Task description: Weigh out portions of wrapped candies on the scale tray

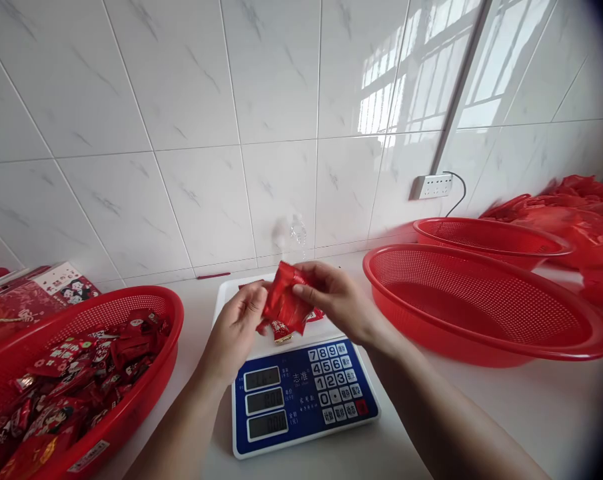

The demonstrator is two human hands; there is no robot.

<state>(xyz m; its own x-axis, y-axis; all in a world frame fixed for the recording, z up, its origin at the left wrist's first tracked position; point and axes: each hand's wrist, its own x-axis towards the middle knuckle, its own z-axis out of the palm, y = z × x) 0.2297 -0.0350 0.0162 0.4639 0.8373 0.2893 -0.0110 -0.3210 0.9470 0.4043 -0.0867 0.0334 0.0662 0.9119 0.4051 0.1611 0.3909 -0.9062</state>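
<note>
Both hands meet over the white pan of a digital scale, which has a blue keypad panel. A crumpled red plastic packet is held between them. My left hand pinches its left side with thumb and fingers. On the other side my right hand grips it, the thumb lying on the front. Below the packet, a red wrapped sweet with a gold end shows on the pan, partly hidden. More red wrappers peek out behind the hands.
On the left stands a red basket of red wrapped sweets, with printed boxes behind. To the right are a larger red basket and another basket. Red bags lie at far right. A clear bottle stands by the wall.
</note>
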